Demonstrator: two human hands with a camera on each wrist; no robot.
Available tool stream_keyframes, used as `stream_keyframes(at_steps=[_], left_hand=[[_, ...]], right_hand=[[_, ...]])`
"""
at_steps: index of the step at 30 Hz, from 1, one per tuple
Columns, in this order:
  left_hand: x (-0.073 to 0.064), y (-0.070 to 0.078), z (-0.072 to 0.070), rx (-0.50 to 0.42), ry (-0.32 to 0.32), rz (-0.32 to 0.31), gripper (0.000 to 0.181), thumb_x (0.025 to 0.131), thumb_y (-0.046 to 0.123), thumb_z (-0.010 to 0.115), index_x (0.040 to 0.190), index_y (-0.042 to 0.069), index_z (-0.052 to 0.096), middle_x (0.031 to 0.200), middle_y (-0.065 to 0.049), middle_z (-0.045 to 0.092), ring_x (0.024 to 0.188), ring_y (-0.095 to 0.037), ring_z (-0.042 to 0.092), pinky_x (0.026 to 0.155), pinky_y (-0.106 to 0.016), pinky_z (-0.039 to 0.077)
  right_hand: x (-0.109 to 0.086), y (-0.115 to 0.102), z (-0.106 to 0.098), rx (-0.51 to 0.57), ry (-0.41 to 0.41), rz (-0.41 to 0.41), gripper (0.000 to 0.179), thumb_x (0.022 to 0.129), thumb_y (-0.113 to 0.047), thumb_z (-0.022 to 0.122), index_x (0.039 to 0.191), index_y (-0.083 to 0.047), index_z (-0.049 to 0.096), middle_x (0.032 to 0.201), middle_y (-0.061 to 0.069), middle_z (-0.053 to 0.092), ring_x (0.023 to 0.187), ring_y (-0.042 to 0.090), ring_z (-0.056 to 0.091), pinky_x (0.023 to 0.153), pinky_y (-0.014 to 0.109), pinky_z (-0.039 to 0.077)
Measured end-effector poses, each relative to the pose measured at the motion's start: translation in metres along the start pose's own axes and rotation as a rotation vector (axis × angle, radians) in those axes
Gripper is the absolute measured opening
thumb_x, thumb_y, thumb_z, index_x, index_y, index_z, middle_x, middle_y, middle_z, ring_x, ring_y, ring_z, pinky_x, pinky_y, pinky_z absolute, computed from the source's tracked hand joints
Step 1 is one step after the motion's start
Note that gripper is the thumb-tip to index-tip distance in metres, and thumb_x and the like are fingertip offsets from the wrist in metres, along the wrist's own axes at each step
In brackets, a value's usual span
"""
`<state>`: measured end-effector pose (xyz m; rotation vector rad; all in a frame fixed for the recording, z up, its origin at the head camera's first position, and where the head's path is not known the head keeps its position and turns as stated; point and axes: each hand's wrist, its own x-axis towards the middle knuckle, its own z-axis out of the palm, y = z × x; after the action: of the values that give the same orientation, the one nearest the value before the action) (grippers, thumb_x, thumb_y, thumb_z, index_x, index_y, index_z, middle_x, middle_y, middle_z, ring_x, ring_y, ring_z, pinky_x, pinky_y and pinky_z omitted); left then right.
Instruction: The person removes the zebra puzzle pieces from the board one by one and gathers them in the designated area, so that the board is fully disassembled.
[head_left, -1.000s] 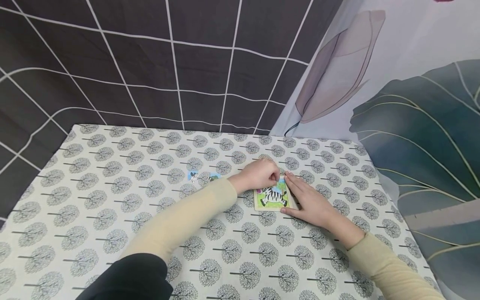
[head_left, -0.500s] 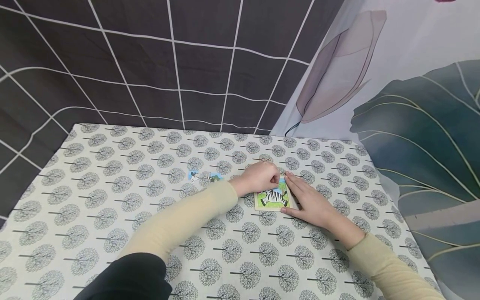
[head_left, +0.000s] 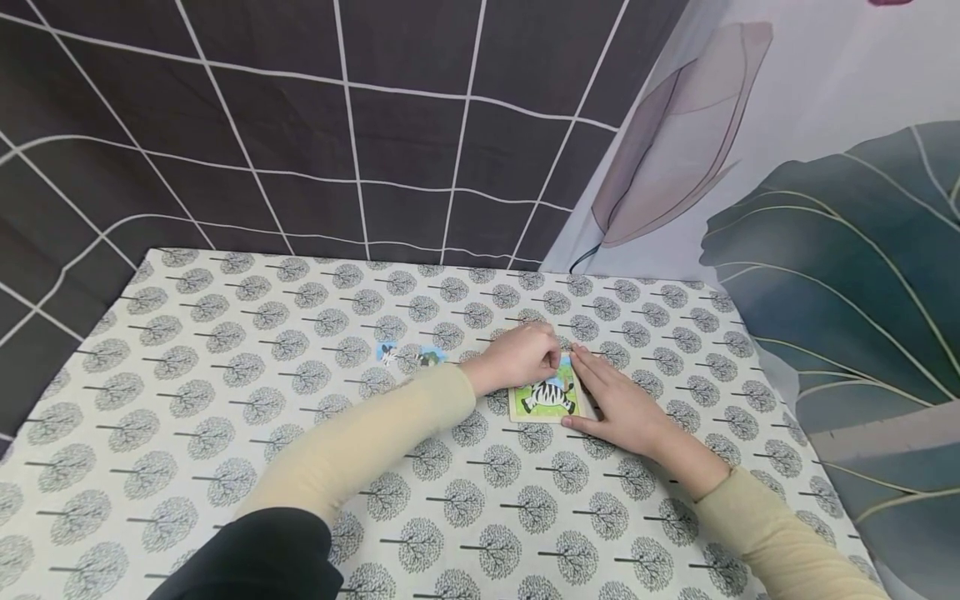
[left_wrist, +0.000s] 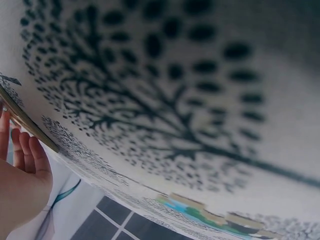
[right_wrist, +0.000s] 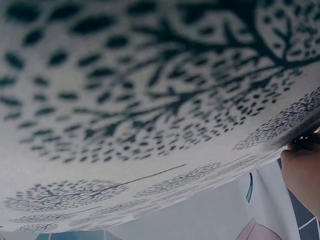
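Note:
A small wooden puzzle board [head_left: 543,402] with a zebra on green grass lies right of the table's middle. My left hand [head_left: 516,357] reaches over its upper left part, fingers curled down. A light blue puzzle piece [head_left: 556,382] shows at these fingertips, which seem to pinch it; the hand hides most of it. My right hand [head_left: 618,408] rests along the board's right side with fairly straight fingers, thumb at the lower right corner, fingertips at the upper right. The left wrist view shows curled left fingers [left_wrist: 30,152] beside the board's edge [left_wrist: 37,132].
Loose puzzle pieces lie left of the board: one with a zebra head [head_left: 387,353], another with blue and green [head_left: 431,356], partly near my left sleeve [head_left: 375,433]. A tree-print cloth [head_left: 225,400] covers the table. A dark gridded curtain [head_left: 300,125] hangs behind.
My left hand stays over the board and its fingertips shift only very slightly. My right hand, the board and the loose pieces keep their places.

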<state>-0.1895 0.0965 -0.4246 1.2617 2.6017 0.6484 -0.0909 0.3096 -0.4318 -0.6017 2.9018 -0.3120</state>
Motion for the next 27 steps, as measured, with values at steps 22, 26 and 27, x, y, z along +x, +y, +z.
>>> stream_keyframes(at_steps=[22,26,27], left_hand=[[0.0016,0.0013,-0.0001,-0.067,-0.014,-0.060,0.034,0.095,0.026,0.081,0.126,0.013,0.073,0.129,-0.002,0.073,0.123,-0.017,0.065,0.115,-0.030,0.050],[0.0020,0.0003,0.0002,-0.088,-0.012,-0.059,0.038,0.093,0.029,0.083,0.126,0.013,0.074,0.123,-0.001,0.073,0.115,-0.015,0.065,0.109,-0.028,0.052],[0.0022,0.0000,0.0003,-0.091,-0.010,-0.058,0.038,0.092,0.030,0.084,0.125,0.013,0.075,0.122,-0.001,0.073,0.113,-0.015,0.065,0.107,-0.028,0.053]], right_hand=[[-0.0003,0.0002,0.0006,-0.006,0.011,-0.010,0.104,0.096,-0.060,0.069,0.167,-0.001,0.021,0.176,0.020,0.021,0.159,0.047,0.028,0.128,0.063,0.029],[-0.0004,0.0003,0.0004,-0.009,0.014,-0.012,0.104,0.096,-0.059,0.069,0.167,-0.001,0.021,0.176,0.021,0.021,0.159,0.047,0.028,0.128,0.063,0.029],[-0.0004,0.0004,0.0003,-0.010,0.013,-0.011,0.104,0.096,-0.059,0.069,0.167,-0.001,0.021,0.176,0.021,0.021,0.159,0.047,0.028,0.128,0.063,0.029]])
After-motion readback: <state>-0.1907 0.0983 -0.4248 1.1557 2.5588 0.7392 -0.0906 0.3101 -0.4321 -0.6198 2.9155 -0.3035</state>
